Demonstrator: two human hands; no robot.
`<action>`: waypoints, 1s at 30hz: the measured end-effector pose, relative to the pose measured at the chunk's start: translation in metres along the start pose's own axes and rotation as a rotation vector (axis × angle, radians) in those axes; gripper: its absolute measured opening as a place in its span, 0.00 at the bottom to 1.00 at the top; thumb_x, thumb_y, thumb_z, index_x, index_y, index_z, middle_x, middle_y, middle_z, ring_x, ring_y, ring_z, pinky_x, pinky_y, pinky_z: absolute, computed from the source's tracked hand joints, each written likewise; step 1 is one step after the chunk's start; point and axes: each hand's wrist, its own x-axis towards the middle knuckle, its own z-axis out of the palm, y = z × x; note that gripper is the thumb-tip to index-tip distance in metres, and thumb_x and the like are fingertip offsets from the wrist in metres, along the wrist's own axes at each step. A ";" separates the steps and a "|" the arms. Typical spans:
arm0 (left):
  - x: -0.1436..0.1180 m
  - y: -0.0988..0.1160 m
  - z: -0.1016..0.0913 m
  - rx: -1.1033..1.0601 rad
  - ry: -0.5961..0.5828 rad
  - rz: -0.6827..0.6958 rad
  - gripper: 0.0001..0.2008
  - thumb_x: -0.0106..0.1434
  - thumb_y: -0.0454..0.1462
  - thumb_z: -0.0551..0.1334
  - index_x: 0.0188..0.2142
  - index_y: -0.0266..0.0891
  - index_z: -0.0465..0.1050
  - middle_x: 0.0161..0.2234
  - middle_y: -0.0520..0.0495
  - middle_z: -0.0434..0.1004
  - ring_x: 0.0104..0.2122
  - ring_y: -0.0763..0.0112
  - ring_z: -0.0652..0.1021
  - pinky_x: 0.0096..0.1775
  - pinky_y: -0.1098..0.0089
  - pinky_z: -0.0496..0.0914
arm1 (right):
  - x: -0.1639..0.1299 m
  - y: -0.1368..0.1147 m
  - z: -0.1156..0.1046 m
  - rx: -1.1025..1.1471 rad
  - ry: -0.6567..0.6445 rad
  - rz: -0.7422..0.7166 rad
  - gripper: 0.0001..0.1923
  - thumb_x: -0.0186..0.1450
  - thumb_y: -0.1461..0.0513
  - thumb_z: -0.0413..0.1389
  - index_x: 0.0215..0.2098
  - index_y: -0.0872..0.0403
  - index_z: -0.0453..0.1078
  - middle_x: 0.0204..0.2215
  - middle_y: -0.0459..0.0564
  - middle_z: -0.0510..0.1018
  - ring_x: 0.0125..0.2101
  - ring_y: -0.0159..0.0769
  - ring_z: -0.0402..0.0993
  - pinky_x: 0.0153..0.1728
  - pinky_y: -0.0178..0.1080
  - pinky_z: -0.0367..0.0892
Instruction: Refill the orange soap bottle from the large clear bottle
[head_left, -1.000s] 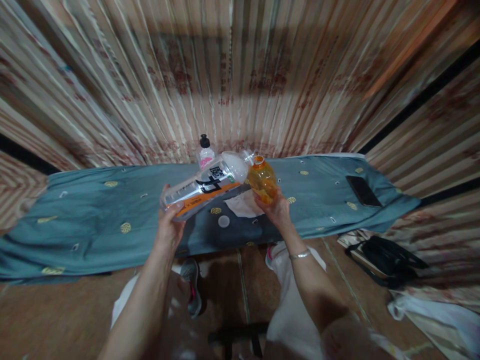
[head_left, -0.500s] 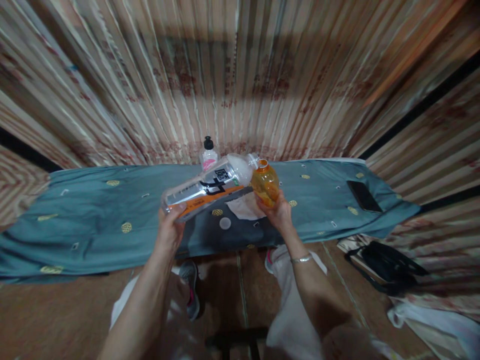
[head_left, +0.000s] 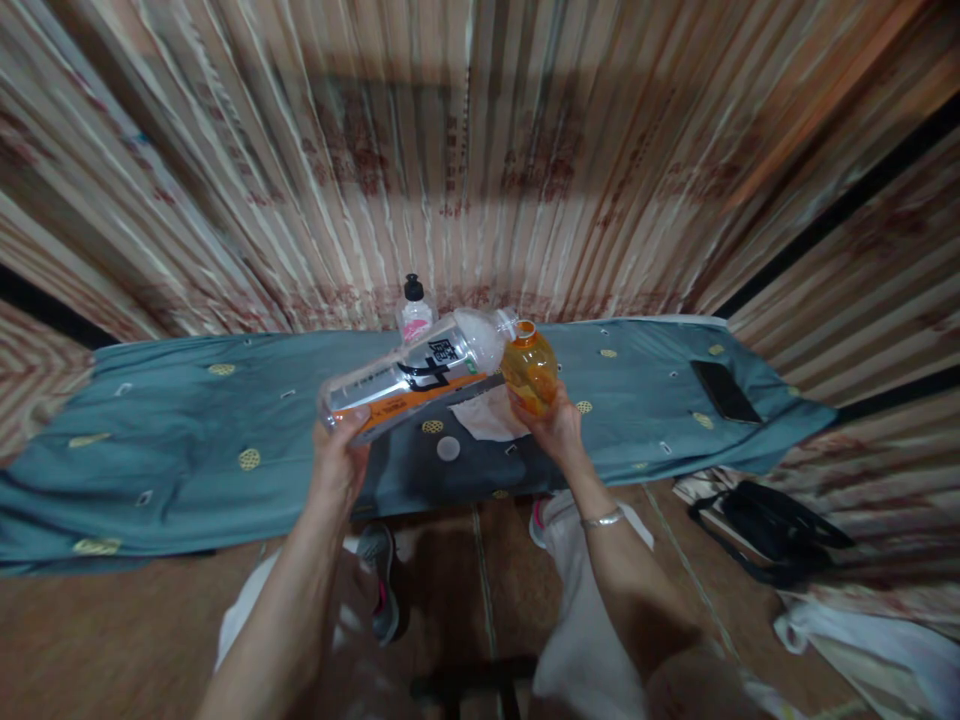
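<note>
My left hand [head_left: 342,448] is closed around the base of a large clear plastic bottle [head_left: 409,380] with an orange and black label. The bottle lies tilted on a slant, its neck pointing right. In my right hand [head_left: 556,420] is a small orange translucent bottle [head_left: 529,372], held roughly upright with its uncapped mouth up. The clear bottle's neck is right at the orange bottle's mouth; whether they touch, or liquid runs between them, I cannot make out. Below them on the cloth lie a round whitish cap [head_left: 448,448] and a pale cloth or tissue [head_left: 487,416].
A pump-style bottle with a black top [head_left: 414,312] stands behind the clear bottle. On the right of the teal-covered table [head_left: 187,440] lies a black phone [head_left: 724,391]. A striped curtain [head_left: 480,150] hangs behind. A black bag [head_left: 772,530] is at lower right.
Both bottles keep nearly the same pose in my hands. The whole view has shifted very slightly, with the table appearing a little further left.
</note>
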 end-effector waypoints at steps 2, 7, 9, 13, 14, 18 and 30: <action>0.000 -0.001 -0.001 -0.001 0.000 -0.004 0.26 0.42 0.38 0.75 0.43 0.42 0.76 0.39 0.46 0.84 0.50 0.47 0.81 0.52 0.50 0.75 | 0.000 0.000 0.000 0.000 0.000 0.005 0.35 0.58 0.43 0.61 0.55 0.56 0.65 0.43 0.61 0.84 0.42 0.53 0.83 0.43 0.49 0.76; 0.000 -0.004 -0.002 -0.015 0.012 0.000 0.29 0.41 0.38 0.75 0.46 0.42 0.76 0.42 0.46 0.84 0.50 0.50 0.80 0.53 0.53 0.74 | -0.001 0.000 0.000 -0.010 -0.003 0.022 0.34 0.57 0.47 0.64 0.56 0.56 0.65 0.44 0.60 0.84 0.43 0.52 0.83 0.44 0.48 0.76; 0.000 -0.004 -0.002 -0.016 0.016 -0.003 0.30 0.41 0.38 0.75 0.47 0.42 0.76 0.42 0.46 0.84 0.50 0.51 0.80 0.53 0.54 0.74 | -0.001 0.000 0.001 -0.001 0.007 0.011 0.34 0.58 0.47 0.63 0.56 0.56 0.65 0.43 0.60 0.84 0.43 0.52 0.83 0.43 0.48 0.76; -0.001 -0.003 -0.002 -0.012 0.009 0.010 0.30 0.41 0.38 0.75 0.47 0.42 0.76 0.43 0.45 0.83 0.51 0.50 0.80 0.52 0.55 0.74 | -0.002 -0.001 0.001 0.005 0.027 -0.003 0.34 0.60 0.44 0.61 0.55 0.56 0.66 0.43 0.61 0.84 0.43 0.52 0.83 0.43 0.48 0.76; -0.001 -0.003 -0.002 -0.012 0.009 0.014 0.30 0.41 0.38 0.75 0.47 0.42 0.76 0.44 0.45 0.83 0.52 0.50 0.80 0.51 0.55 0.74 | -0.002 -0.001 0.001 -0.002 0.029 -0.001 0.34 0.59 0.43 0.61 0.55 0.56 0.66 0.43 0.61 0.84 0.43 0.52 0.83 0.43 0.48 0.76; -0.001 -0.003 -0.003 -0.010 0.023 0.015 0.31 0.41 0.38 0.75 0.48 0.43 0.75 0.46 0.46 0.83 0.51 0.52 0.80 0.50 0.57 0.74 | -0.002 -0.001 0.002 -0.021 0.042 -0.020 0.36 0.60 0.42 0.59 0.56 0.57 0.65 0.45 0.63 0.84 0.43 0.52 0.83 0.43 0.48 0.76; -0.001 0.001 -0.002 -0.006 0.049 0.039 0.33 0.38 0.38 0.76 0.47 0.45 0.74 0.47 0.48 0.82 0.52 0.52 0.78 0.50 0.58 0.73 | 0.000 -0.001 0.005 -0.026 0.061 -0.046 0.34 0.60 0.45 0.61 0.56 0.57 0.65 0.45 0.62 0.84 0.44 0.51 0.83 0.43 0.46 0.76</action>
